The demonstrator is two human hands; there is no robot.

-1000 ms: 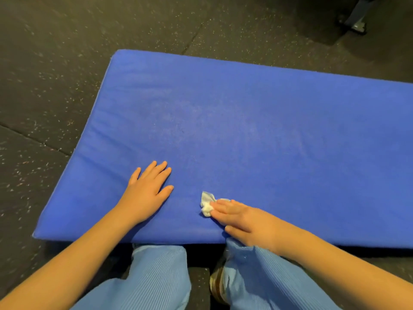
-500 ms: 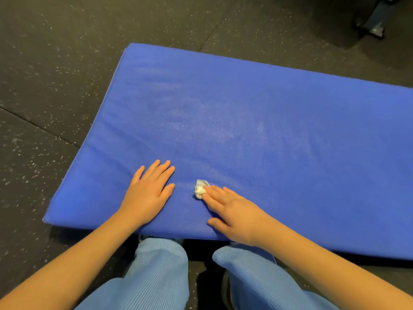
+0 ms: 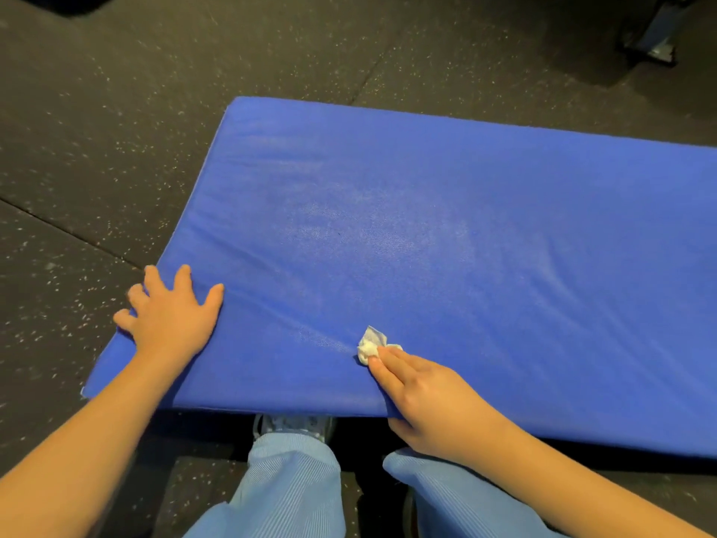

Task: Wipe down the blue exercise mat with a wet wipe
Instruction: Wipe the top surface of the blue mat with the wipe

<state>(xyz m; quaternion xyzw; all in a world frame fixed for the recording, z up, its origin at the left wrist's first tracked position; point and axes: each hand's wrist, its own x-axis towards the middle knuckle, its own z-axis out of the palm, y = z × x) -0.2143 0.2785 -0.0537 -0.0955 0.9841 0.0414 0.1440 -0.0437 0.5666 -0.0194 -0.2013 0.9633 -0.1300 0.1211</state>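
- The blue exercise mat (image 3: 465,227) lay flat on the dark speckled floor (image 3: 116,110), running off the right side of the view, its near long edge just ahead of the person's knees.
- Left hand (image 3: 174,316) down on the mat's near left corner: palm flat, fingers spread wide, the outer two reaching over the left edge toward the floor.
- Creases fanned out across the blue cover from that hand toward the middle of the mat.
- And there was the wet wipe (image 3: 370,343), a small white crumpled wad, sitting on the mat close to the near edge, well to the right of the left hand.
- Right hand (image 3: 430,401) over it: fingers straight and pressed together, the fingertips (image 3: 378,363) bearing down on the wipe's near side, most of the wad poking out beyond them.
- The right thumb dropped below the mat's near edge; how it lay there could not be made out.
- A paler, shinier patch showed on the mat's surface above the wipe, toward the centre.
- Below the mat, light blue ribbed trousers (image 3: 287,487) and a shoe (image 3: 295,423) tucked at the mat's edge.
- Top right, a grey metal base (image 3: 655,36) stood on the floor, well apart from the mat.
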